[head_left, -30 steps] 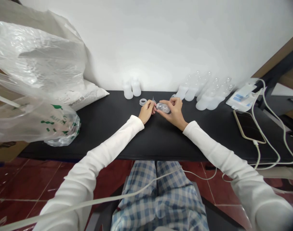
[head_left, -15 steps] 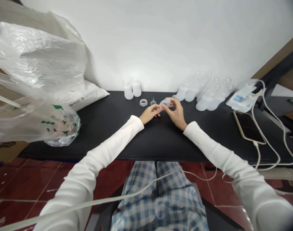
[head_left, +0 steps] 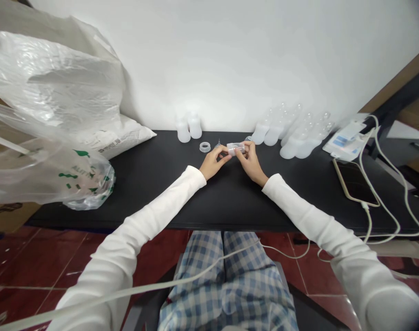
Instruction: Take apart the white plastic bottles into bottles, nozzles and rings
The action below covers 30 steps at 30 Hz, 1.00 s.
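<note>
Left hand (head_left: 214,162) and right hand (head_left: 251,162) grip clear part (head_left: 234,149) between them. Ring (head_left: 205,147) on counter (head_left: 144,174), just beyond left hand.

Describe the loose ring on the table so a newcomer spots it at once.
Find the black table against the white wall. Near its far edge stand two whitish bottles; the ring lies in front, to their right, just beyond the left hand. Unlike the bottles or the pointed clear piece beside it, it is a low, translucent, open hoop.
</note>
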Available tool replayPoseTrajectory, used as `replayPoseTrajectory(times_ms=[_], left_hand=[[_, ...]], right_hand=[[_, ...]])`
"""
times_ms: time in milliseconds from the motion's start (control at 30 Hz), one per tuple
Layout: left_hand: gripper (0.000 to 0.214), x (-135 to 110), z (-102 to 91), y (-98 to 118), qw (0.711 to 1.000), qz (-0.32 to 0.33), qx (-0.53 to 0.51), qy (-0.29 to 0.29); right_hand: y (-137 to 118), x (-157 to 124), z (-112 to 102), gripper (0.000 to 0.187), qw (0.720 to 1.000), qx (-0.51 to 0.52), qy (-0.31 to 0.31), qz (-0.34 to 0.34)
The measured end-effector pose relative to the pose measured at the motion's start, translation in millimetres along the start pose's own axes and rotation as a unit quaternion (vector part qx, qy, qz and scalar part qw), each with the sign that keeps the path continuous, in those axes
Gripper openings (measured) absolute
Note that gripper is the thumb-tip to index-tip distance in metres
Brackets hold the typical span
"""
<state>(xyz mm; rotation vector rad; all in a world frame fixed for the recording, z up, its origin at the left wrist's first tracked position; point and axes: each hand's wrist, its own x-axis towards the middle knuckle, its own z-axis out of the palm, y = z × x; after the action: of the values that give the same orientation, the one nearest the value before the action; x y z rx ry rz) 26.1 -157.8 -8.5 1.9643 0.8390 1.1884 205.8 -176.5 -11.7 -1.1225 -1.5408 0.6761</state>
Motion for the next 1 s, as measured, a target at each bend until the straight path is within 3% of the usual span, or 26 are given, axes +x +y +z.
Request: replayPoseTrajectory(times_ms=[233,500,800,1000], left_hand=[[0.013,-2.8,1.1,2.3,0.998,0.031,0.049,0.010],[0.008,-2.9,-4.9,7.6,0.999,-0.001,0.029,0.039],[0.043,-1.8,-7.6,5.1,0.999,0.007,0.018,0.038],[0.039,-2.0,-3.7,4.0,0.998,0.065,0.012,0.018]], right_hand=[[0.1,2.7,-1.8,0.058,0.998,0.041,-0.028,0.028],[-1.1,3.8,0.0,0.060,0.992,0.104,-0.045,0.050],[-6.9,2.7,-2.8,0.057,0.983,0.145,-0.093,0.065],[-3.3,5.0,-2.9,0.057,0.980,0.167,-0.088,0.057]])
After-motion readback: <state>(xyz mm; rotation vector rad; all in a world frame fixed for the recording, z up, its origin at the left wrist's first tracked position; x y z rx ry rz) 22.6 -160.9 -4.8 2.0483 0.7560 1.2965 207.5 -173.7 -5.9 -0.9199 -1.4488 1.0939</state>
